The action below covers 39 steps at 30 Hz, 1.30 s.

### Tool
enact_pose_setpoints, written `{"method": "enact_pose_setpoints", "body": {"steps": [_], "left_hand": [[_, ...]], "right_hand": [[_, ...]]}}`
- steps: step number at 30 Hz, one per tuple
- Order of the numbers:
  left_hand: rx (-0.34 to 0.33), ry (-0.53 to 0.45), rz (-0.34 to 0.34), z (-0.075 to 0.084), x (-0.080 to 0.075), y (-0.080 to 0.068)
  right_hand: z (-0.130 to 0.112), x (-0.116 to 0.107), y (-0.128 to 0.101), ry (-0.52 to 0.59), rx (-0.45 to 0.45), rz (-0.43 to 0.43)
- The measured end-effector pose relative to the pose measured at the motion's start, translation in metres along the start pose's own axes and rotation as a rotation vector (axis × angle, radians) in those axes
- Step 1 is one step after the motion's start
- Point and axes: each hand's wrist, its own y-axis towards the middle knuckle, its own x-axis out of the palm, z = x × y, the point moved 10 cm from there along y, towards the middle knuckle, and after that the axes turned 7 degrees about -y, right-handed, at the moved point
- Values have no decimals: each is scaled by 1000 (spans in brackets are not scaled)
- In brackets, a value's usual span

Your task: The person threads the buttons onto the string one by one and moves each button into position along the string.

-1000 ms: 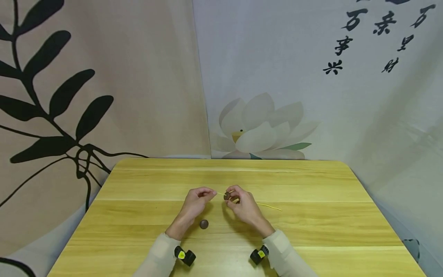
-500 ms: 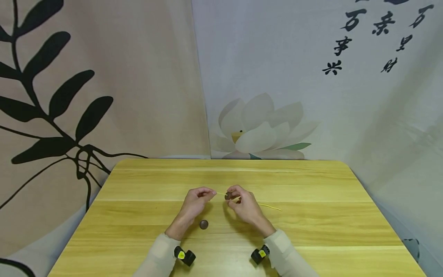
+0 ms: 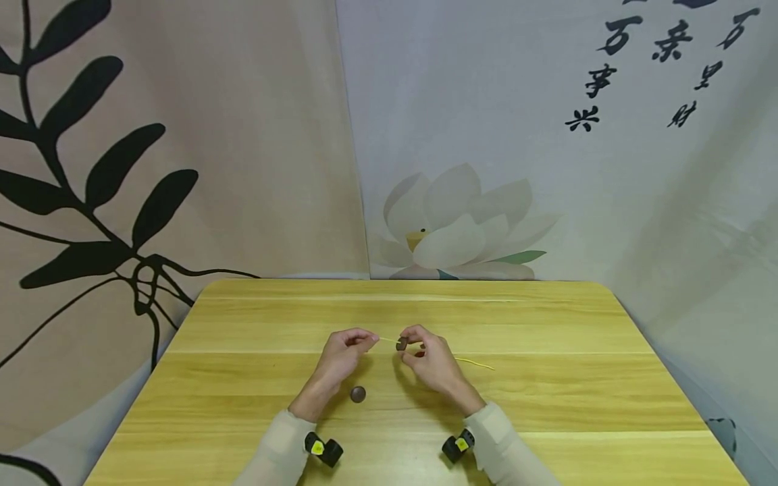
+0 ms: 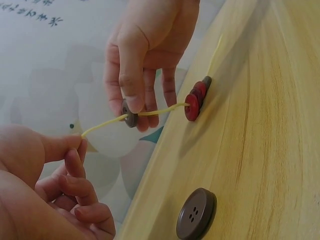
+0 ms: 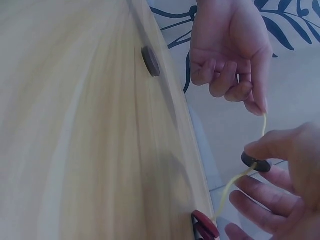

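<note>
My left hand (image 3: 343,351) pinches the end of a thin yellow cord (image 4: 102,124) between thumb and forefinger. The right hand (image 3: 425,354) pinches a dark brown button (image 4: 130,115) that is threaded on that cord (image 5: 235,182). Further along the cord, a few red buttons (image 4: 195,100) sit stacked against the wooden table (image 3: 547,398); they also show in the right wrist view (image 5: 205,225). The cord's tail (image 3: 474,363) trails right across the table. A loose brown button (image 3: 358,394) with several holes lies flat below my hands, seen close in the left wrist view (image 4: 196,214) and in the right wrist view (image 5: 150,61).
Printed cloth hangs behind the table: a leaf pattern (image 3: 91,202) on the left and a lotus (image 3: 456,226) with black characters on the right. Black wrist cameras (image 3: 325,449) sit on both sleeves. The table's rounded back corners lie close to the cloth.
Almost nothing has moved. The right hand's fingers have shifted slightly on the brown button, which sits a touch further right on the cord.
</note>
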Motion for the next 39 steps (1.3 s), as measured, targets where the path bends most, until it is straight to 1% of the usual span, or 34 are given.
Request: {"method": "enact_pose_setpoints", "body": {"steps": [8,15,31,39], "left_hand": [[10,5,0,1,-1,-1],[5,5,-2,2,-2,-1],[-3,8,1,-2,-2,1],[-7,-2,4,-2,-3,0]], "right_hand": [[2,0,0,9,1,-3],[6,1,0,8,4,-6],[17,5,-2,18,60,-59],[22,7,-4,9,73,-71]]}}
